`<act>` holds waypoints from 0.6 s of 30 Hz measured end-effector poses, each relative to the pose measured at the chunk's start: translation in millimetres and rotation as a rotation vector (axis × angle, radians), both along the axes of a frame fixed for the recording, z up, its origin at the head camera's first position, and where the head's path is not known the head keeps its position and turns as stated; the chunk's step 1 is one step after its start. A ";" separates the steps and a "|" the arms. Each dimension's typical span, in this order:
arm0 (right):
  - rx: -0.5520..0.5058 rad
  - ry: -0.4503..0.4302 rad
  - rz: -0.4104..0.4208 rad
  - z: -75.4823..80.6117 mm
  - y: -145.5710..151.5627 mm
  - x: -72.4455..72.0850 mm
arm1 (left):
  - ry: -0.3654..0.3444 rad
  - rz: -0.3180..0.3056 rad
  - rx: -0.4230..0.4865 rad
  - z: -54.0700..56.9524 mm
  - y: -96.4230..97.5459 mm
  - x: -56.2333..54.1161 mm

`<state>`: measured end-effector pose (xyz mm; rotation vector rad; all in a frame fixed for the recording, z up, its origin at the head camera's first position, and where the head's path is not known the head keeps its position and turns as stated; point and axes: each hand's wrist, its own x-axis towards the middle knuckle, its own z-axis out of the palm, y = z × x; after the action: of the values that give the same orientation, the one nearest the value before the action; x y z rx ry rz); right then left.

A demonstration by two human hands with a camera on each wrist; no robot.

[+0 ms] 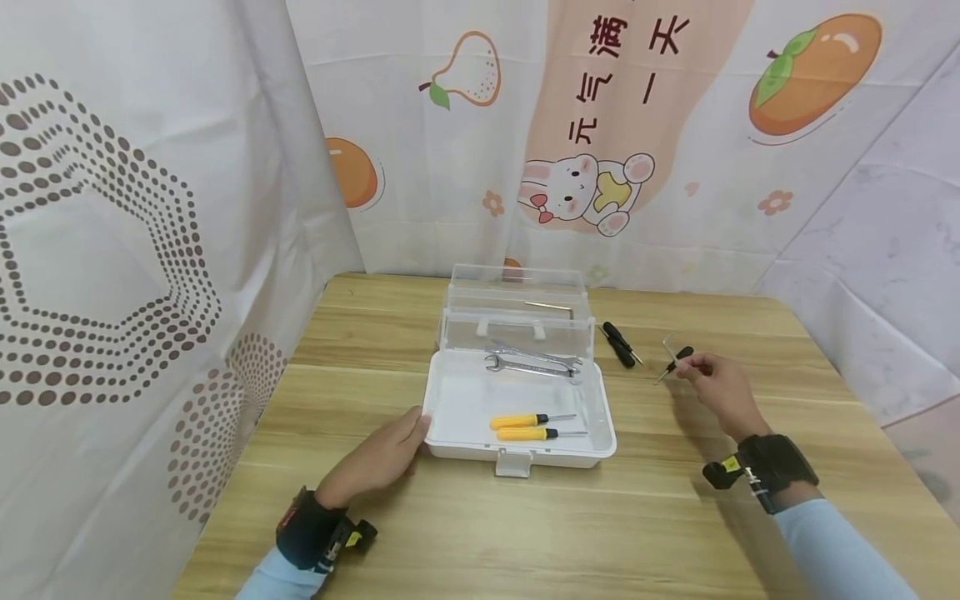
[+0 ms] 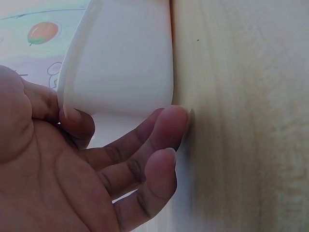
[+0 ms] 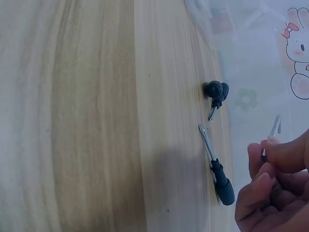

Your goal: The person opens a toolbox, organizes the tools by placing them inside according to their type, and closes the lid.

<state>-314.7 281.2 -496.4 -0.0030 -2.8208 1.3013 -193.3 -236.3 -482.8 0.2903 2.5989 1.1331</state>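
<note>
Left hand [image 1: 381, 455], half-curled, holds toolbox [image 1: 467, 452]; right hand [image 1: 718, 387] pinches hex key [image 3: 275, 125].

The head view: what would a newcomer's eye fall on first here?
Probably the open white toolbox at the middle of the table, with silver wrenches and two yellow screwdrivers inside. Next might come the person's right grip, pinching a thin metal piece at the right, near black-handled screwdrivers. Behind it all, a big cartoon bunny is printed sideways on the cloth.
</note>
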 end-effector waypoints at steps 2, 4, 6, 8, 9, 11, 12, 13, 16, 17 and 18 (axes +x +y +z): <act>-0.004 -0.002 0.003 0.8 -0.5 0.4 | 0.001 0.001 0.002 0.9 0.3 0.3; -0.006 -0.006 0.007 1.6 -0.9 1.0 | 0.000 0.003 0.001 1.4 0.3 0.6; -0.004 -0.008 0.014 2.3 -1.2 1.7 | 0.002 0.002 -0.001 1.2 0.2 0.4; 0.000 -0.010 0.021 3.1 -1.7 2.3 | 0.003 0.003 0.002 0.8 0.1 0.3; 0.002 -0.011 0.024 3.5 -2.1 2.5 | 0.005 0.003 0.002 0.6 0.0 0.2; 0.008 -0.013 0.028 4.3 -2.9 2.7 | 0.009 0.001 0.004 -0.1 -0.2 0.0; 0.012 -0.016 0.030 4.6 -3.1 2.7 | 0.015 0.001 0.002 -0.4 -0.4 0.0; 0.016 -0.020 0.030 5.1 -3.4 2.7 | 0.019 0.002 -0.003 -0.7 -0.8 -0.1; 0.028 -0.028 0.033 6.4 -3.5 2.2 | 0.032 0.006 -0.019 -1.8 -2.0 -0.3; 0.028 -0.030 0.033 6.9 -3.4 2.1 | 0.036 0.007 -0.023 -1.7 -2.4 -0.2; 0.029 -0.032 0.034 7.4 -3.3 2.0 | 0.037 0.008 -0.028 -1.8 -2.7 -0.2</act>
<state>-312.7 278.0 -489.0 0.0257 -2.8787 1.2781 -193.5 -238.9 -484.5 0.2982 2.6480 1.1037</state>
